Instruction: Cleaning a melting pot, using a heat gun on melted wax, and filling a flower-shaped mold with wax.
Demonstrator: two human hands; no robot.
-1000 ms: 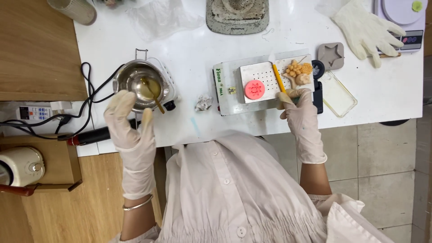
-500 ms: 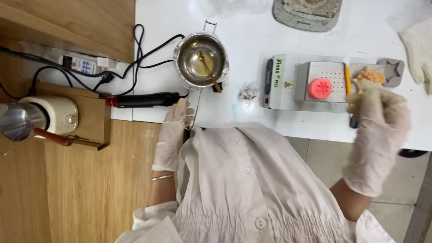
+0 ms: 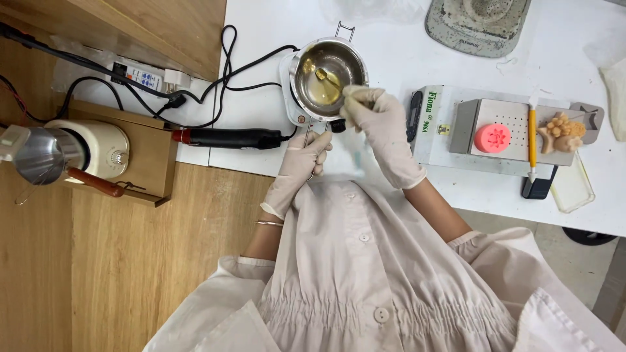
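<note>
Left hand (image 3: pixel 301 164), gloved, sits just below the small steel pot (image 3: pixel 328 77), fingers curled together around the pot's wire handle (image 3: pixel 308 140). Right hand (image 3: pixel 381 130), also gloved, is at the pot's lower right rim, fingertips pinched on the end of a gold spoon (image 3: pixel 328 77) whose bowl lies in the yellow liquid inside the pot; the glove hides the spoon's end.

Far left of the pot, on a wooden stand (image 3: pixel 147 153), stands a cream appliance (image 3: pixel 98 148) with a steel cup (image 3: pixel 36 155). Closer on the left lie a power strip (image 3: pixel 140 77), black cables (image 3: pixel 225 68) and a black tool with a red tip (image 3: pixel 225 137), which ends just beside the left hand.

Right of the pot stands a flat metal device (image 3: pixel 443 140) carrying a perforated plate (image 3: pixel 515 120); on the plate are a pink round mould (image 3: pixel 492 138), a yellow pencil-like tool (image 3: pixel 531 143) and a beige moulded piece (image 3: pixel 564 132). A grey base (image 3: pixel 479 26) lies above and to the right of the pot. All rests on a white table (image 3: pixel 404 58).
</note>
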